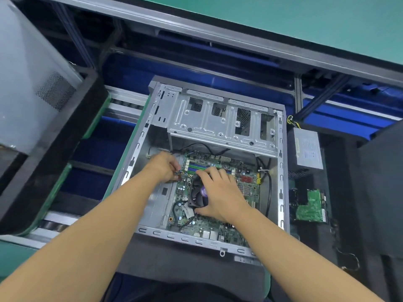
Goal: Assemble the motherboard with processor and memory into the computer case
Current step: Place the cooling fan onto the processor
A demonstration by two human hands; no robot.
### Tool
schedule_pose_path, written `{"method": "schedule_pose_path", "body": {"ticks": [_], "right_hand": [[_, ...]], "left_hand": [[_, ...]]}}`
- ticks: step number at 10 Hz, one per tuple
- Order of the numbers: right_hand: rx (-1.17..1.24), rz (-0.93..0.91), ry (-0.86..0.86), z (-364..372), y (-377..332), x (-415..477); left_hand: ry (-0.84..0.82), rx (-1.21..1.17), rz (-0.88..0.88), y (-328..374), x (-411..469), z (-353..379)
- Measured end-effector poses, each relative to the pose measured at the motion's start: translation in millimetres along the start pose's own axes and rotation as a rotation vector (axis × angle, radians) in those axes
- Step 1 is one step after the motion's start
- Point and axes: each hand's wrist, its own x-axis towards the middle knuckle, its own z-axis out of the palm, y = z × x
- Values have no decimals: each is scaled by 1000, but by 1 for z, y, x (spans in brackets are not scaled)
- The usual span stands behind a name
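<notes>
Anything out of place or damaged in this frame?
Nothing damaged or spilled. Only a grey metal power supply box and a second green circuit board lie loose outside the open grey metal computer case, on its right.

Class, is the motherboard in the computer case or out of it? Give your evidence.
In. The motherboard lies flat inside the open computer case, enclosed by its metal frame walls.
</notes>
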Motion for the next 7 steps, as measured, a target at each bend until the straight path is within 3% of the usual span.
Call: {"method": "schedule_pose_path", "body": {"ticks": [3,5,7], "right_hand": [[6,13,-8,2,0,2],[7,12,5,4,1,1],[15,8,4,2,1,0]], "left_hand": [[28,166,172,-3,-2,1],[51,46,113,0,-5,6],[66,155,162,-4,-3,5]]}}
